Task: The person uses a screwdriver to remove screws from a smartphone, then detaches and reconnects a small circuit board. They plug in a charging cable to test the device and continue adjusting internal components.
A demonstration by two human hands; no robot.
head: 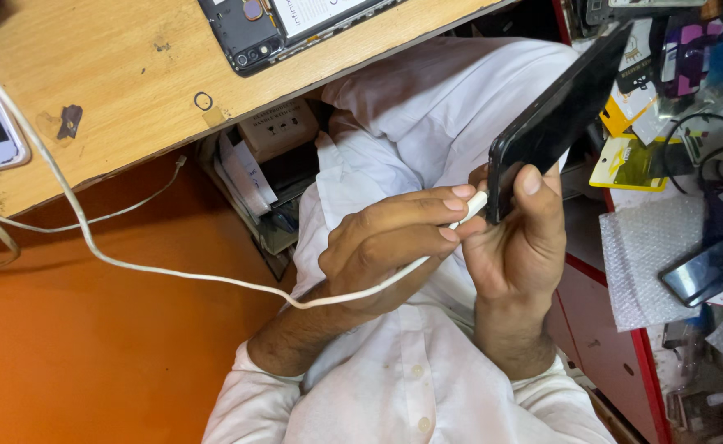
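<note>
Above a lap in white cloth, we see the right hand (516, 247) gripping a black smartphone (554, 119) at its lower end, its long axis slanting up and away to the right. The left hand (386, 247) pinches a white charger plug (474, 207) between narrowed fingers (452, 197), its tip touching the phone's bottom edge; the white cable (131, 265) trails left across the wooden surface (115, 74). An opened phone (271, 25) lies on that surface. To the right we note a yellow packet (624, 160) and bubble wrap (649, 255).
</note>
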